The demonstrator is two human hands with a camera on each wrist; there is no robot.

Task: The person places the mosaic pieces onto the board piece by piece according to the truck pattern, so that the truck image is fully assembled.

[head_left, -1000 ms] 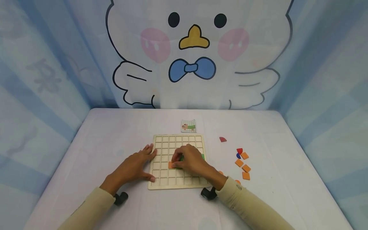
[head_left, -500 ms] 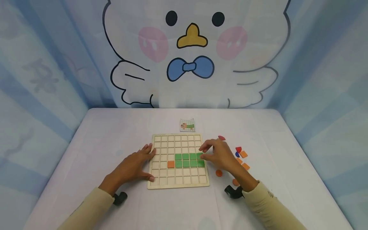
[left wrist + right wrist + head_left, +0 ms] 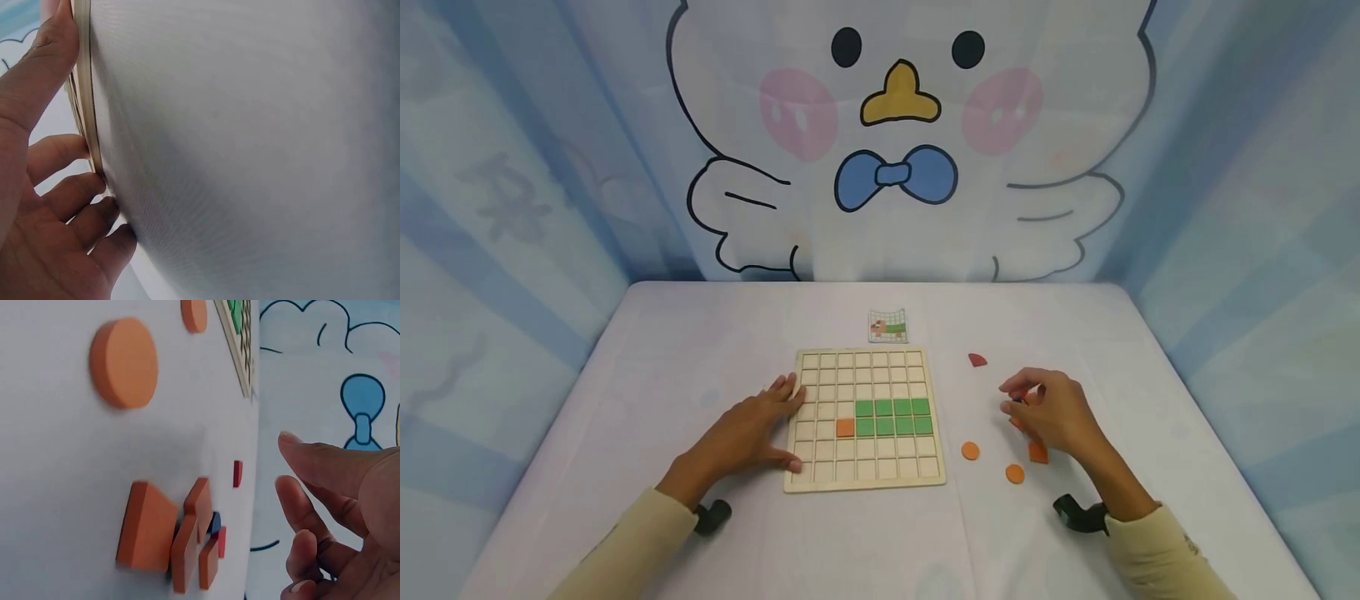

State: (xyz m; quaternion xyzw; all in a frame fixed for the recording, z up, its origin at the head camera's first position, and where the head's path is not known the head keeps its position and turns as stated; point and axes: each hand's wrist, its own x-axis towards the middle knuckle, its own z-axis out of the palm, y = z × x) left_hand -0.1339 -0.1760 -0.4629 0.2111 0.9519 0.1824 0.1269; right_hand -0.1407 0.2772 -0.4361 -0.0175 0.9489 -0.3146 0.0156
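Observation:
A wooden grid board (image 3: 811, 477) lies on the table, with two rows of green square tiles (image 3: 893, 417) and one orange square tile (image 3: 846, 427) in its cells. My left hand (image 3: 741, 433) rests at the board's left edge, fingers spread. In the left wrist view its thumb (image 3: 53, 47) touches the board's rim. Over the loose orange square tiles (image 3: 1038, 452) hovers my right hand (image 3: 1060, 412), partly hiding them. The right wrist view shows its thumb and fingers apart with nothing between them, above the table. Beside those tiles lie a blue piece (image 3: 215, 523) and a red piece (image 3: 222, 542).
Two orange discs (image 3: 971, 451) lie between the board and the right hand. A red quarter-circle piece (image 3: 977, 360) sits farther back. Behind the board is a small picture card (image 3: 888, 326) with a gridded coloured design. A printed curtain (image 3: 895, 233) closes off the table's back.
My right hand has lifted off the board and moved right to the loose tiles, uncovering the green and orange tiles in the grid. My left hand has stayed at the board's edge.

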